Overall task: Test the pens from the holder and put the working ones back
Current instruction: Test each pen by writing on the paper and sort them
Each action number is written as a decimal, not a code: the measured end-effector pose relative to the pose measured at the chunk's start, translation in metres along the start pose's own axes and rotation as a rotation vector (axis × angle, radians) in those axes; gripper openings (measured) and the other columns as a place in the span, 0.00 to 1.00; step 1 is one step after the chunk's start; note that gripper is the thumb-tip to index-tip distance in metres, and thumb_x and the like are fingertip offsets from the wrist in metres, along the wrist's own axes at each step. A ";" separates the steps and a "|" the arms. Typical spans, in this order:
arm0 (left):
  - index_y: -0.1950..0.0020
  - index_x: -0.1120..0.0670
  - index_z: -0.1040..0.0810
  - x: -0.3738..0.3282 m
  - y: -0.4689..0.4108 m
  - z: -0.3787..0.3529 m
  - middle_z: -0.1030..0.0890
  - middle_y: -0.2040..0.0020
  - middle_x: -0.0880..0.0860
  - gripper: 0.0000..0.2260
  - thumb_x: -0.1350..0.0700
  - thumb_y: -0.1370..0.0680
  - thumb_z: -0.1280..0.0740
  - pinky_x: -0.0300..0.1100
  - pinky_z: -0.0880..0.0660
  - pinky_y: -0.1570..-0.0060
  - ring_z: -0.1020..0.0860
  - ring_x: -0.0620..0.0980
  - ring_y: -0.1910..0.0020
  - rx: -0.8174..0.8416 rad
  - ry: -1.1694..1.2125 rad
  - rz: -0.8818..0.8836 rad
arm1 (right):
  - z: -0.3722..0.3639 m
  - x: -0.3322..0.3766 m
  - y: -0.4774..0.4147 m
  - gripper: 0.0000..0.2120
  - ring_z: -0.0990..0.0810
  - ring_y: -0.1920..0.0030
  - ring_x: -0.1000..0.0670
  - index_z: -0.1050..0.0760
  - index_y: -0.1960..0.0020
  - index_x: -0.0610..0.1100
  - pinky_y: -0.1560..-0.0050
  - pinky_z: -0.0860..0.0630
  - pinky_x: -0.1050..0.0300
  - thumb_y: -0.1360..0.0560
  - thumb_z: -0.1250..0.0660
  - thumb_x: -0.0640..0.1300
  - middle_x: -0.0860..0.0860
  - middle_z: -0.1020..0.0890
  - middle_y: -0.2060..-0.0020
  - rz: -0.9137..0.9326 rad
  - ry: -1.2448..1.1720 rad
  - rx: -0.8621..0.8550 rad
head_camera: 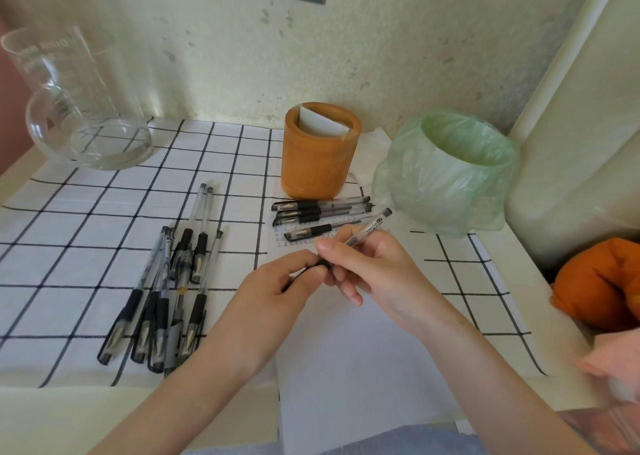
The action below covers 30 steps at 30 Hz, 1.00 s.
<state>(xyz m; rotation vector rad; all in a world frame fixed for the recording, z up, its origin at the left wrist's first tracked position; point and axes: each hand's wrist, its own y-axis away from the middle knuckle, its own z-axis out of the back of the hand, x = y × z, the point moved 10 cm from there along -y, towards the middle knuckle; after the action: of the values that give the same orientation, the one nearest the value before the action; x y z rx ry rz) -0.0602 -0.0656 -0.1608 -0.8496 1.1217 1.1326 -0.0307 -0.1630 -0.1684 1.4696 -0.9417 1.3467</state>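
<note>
The pen is held over the paper, its length running from lower left up to the right, away from the person. The right hand grips the barrel with curled fingers. The left hand pinches the dark lower end, so it is nearer the tip. Fingers hide whether the cap is on. The holder stands behind.

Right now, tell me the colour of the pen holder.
The pen holder is orange-brown; the head view shows it best.
</note>
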 end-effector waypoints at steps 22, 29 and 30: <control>0.41 0.39 0.33 0.017 0.001 0.006 0.33 0.72 0.47 0.14 0.39 0.26 0.40 0.33 0.37 0.72 0.32 0.44 0.73 0.018 -0.677 -0.007 | 0.083 0.012 -0.003 0.12 0.15 0.57 0.43 0.21 0.49 0.39 0.71 0.24 0.60 0.21 0.41 0.43 0.40 0.15 0.60 0.056 -0.195 -0.345; 0.30 0.32 0.47 0.033 0.003 -0.015 0.33 0.65 0.44 0.31 0.33 0.30 0.39 0.32 0.39 0.69 0.33 0.38 0.68 0.230 -0.872 0.028 | 0.104 -0.006 -0.016 0.12 0.27 0.78 0.52 0.27 0.66 0.42 0.79 0.37 0.64 0.30 0.26 0.42 0.49 0.25 0.78 0.076 0.098 -0.588; 0.30 0.32 0.48 0.034 0.003 -0.015 0.33 0.64 0.44 0.32 0.33 0.30 0.38 0.31 0.39 0.69 0.34 0.38 0.67 0.238 -0.883 0.038 | 0.106 -0.008 -0.017 0.14 0.29 0.78 0.51 0.29 0.68 0.43 0.78 0.37 0.64 0.30 0.25 0.43 0.48 0.26 0.78 0.091 0.116 -0.606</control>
<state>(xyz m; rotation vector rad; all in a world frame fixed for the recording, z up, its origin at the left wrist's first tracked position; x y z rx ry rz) -0.0657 -0.0705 -0.1979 -0.0883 0.5088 1.1912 0.0170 -0.2589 -0.1786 0.8870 -1.2174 1.0621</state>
